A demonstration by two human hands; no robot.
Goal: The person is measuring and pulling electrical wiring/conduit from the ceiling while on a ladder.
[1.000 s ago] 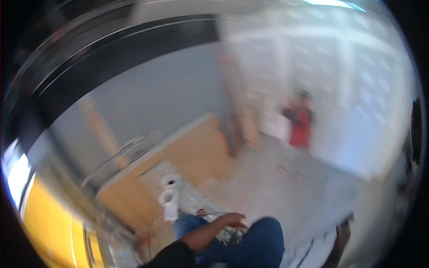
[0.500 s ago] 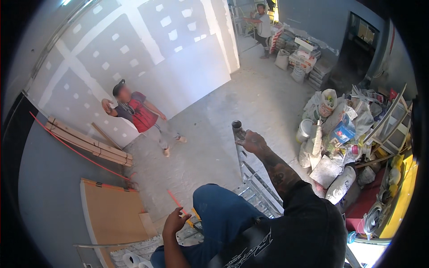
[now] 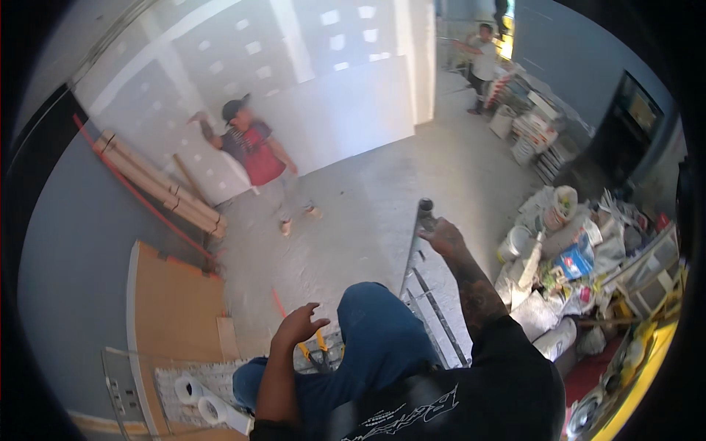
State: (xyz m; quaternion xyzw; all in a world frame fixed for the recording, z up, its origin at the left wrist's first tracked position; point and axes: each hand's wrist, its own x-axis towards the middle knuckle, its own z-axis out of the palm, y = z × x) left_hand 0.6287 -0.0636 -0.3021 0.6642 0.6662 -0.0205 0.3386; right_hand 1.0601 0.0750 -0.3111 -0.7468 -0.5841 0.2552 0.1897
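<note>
My right hand point(image 3: 443, 237) is closed round the top of an upright grey metal scaffold tube point(image 3: 424, 209), whose open end shows above my fingers. My left hand point(image 3: 299, 325) is raised in the air beside my bent knee in blue trousers point(image 3: 379, 320); its fingers are apart and nothing is in them. Below that hand, a tool with yellow handles point(image 3: 321, 341) lies on the perforated metal platform point(image 3: 246, 365) under me. White rolls point(image 3: 189, 389) rest on the platform at my left.
A person in a red and dark shirt point(image 3: 257, 151) stands below by the plasterboard wall point(image 3: 346, 110). Another person point(image 3: 483, 62) is at the back. Filled sacks and rubbish point(image 3: 551, 264) are heaped at right. Long boards point(image 3: 158, 184) and a brown panel point(image 3: 176, 309) lean at left.
My view has swung, shifting the room rightward and down at the back. My left hand has risen slightly, its fingers still apart. The person in red has turned, one arm reaching toward the wall.
</note>
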